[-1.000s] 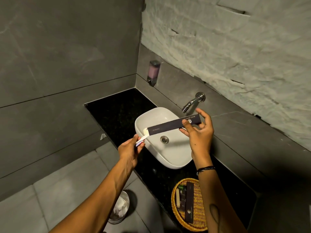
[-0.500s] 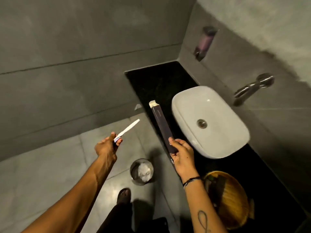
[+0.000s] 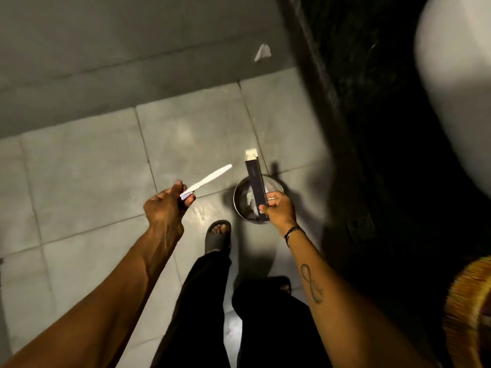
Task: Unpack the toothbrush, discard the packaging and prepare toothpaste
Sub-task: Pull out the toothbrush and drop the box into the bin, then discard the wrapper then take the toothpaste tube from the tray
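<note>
My left hand (image 3: 166, 205) grips a white toothbrush (image 3: 210, 178) by its lower end, and the brush points up and to the right over the floor. My right hand (image 3: 279, 209) holds the long dark toothbrush box (image 3: 255, 179) by its lower end. The box's pale flap at the top stands open. The box hangs directly above a small round metal bin (image 3: 240, 200) on the floor, which has crumpled white waste in it.
The black counter (image 3: 372, 128) runs down the right side with the white basin (image 3: 457, 88) on it. A woven yellow basket (image 3: 470, 314) shows at the lower right edge. My sandalled foot (image 3: 218, 235) stands just left of the bin. A scrap of white paper (image 3: 262, 53) sticks to the wall.
The toothbrush came fully out of the box. My view swung down from the basin to the floor, and my right hand carried the box from the counter edge to over the bin.
</note>
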{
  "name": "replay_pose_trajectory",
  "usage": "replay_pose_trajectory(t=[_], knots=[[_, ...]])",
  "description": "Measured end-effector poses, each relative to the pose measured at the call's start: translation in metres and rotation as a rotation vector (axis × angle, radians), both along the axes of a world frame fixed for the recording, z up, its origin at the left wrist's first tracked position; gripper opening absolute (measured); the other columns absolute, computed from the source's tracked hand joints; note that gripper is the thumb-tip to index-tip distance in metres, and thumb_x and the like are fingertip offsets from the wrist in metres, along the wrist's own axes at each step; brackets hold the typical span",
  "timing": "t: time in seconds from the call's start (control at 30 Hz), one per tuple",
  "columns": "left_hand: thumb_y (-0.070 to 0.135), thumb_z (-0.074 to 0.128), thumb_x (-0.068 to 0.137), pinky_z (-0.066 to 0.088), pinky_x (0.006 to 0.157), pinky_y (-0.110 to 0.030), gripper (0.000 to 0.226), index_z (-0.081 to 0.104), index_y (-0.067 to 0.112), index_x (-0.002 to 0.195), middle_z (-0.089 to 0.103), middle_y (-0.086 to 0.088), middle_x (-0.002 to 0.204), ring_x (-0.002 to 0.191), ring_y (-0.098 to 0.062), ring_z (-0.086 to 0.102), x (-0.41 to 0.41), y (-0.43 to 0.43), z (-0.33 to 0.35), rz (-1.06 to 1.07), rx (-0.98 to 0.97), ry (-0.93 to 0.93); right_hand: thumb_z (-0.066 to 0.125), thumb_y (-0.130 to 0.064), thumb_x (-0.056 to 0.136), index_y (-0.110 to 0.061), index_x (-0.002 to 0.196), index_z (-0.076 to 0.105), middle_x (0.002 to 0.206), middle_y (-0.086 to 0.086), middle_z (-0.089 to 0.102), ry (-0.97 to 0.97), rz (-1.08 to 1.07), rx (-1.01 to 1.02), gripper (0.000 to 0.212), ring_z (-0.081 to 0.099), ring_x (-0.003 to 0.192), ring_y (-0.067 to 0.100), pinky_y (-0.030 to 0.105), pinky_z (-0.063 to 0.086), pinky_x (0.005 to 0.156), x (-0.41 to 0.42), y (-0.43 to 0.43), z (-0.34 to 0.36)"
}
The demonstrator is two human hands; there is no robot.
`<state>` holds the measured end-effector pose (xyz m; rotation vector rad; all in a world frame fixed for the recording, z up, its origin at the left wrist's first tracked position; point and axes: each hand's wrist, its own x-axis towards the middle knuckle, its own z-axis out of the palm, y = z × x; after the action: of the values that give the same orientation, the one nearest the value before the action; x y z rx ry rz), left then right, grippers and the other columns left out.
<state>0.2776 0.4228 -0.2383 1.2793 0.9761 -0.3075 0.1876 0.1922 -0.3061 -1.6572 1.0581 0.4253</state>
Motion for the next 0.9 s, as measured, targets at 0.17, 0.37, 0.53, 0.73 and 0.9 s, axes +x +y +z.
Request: replay_pose_trajectory(t=[0.17, 0.37, 0.53, 0.73, 0.9], knots=[[0.011, 0.078, 0.091, 0.059, 0.056, -0.021, 0.017, 0.073, -0.005, 0.087, 0.077, -0.007, 0.069, 0.053, -0.02, 0.07, -0.009, -0.002, -0.117, -0.044, 0.014, 0.049, 0.08, 0.009, 0.081, 0.007, 0.12, 0.068, 0.119, 0.024, 0.076, 0.11, 0.169, -0.138, 0.041, 0.074, 0.108, 0.038, 0.046, 0.062, 0.093, 0.011, -0.02, -0.146], [0.013, 0.077, 0.092, 0.06, 0.055, -0.021, 0.018, 0.074, -0.001, 0.081, 0.077, -0.005, 0.069, 0.054, -0.021, 0.069, -0.026, 0.012, -0.173, -0.149, 0.129, 0.063, 0.085, 0.002, 0.08, 0.004, 0.131, 0.063, 0.12, 0.018, 0.072, 0.212, 0.335, -0.158, 0.056, 0.068, 0.112, 0.032, 0.046, 0.057, 0.1, 0.013, -0.013, -0.224], [0.01, 0.074, 0.094, 0.058, 0.051, -0.023, 0.02, 0.073, -0.002, 0.078, 0.073, -0.003, 0.057, 0.046, -0.017, 0.066, -0.035, 0.0, -0.122, -0.298, 0.188, 0.032, 0.078, -0.022, 0.094, -0.006, 0.128, 0.069, 0.118, 0.012, 0.073, -0.088, 0.068, -0.1, 0.039, 0.07, 0.113, 0.033, 0.049, 0.056, 0.103, 0.011, -0.001, -0.138], [0.009, 0.075, 0.093, 0.056, 0.047, -0.026, 0.024, 0.073, -0.013, 0.084, 0.072, -0.01, 0.058, 0.04, -0.019, 0.061, -0.03, -0.049, 0.004, -0.556, 0.189, -0.042, 0.076, -0.018, 0.096, -0.012, 0.102, 0.084, 0.106, 0.018, 0.082, -0.249, 0.343, 0.17, 0.011, 0.073, 0.091, 0.018, 0.034, 0.059, 0.09, 0.0, -0.008, 0.061], [0.016, 0.075, 0.094, 0.063, 0.059, -0.038, 0.033, 0.074, -0.016, 0.092, 0.075, -0.031, 0.084, 0.063, -0.033, 0.069, -0.028, -0.108, 0.13, -0.688, 0.142, -0.142, 0.069, -0.004, 0.098, -0.003, 0.101, 0.08, 0.082, 0.016, 0.079, -0.224, 0.387, -0.013, 0.012, 0.064, 0.058, 0.016, 0.02, 0.053, 0.058, -0.016, -0.03, 0.203]])
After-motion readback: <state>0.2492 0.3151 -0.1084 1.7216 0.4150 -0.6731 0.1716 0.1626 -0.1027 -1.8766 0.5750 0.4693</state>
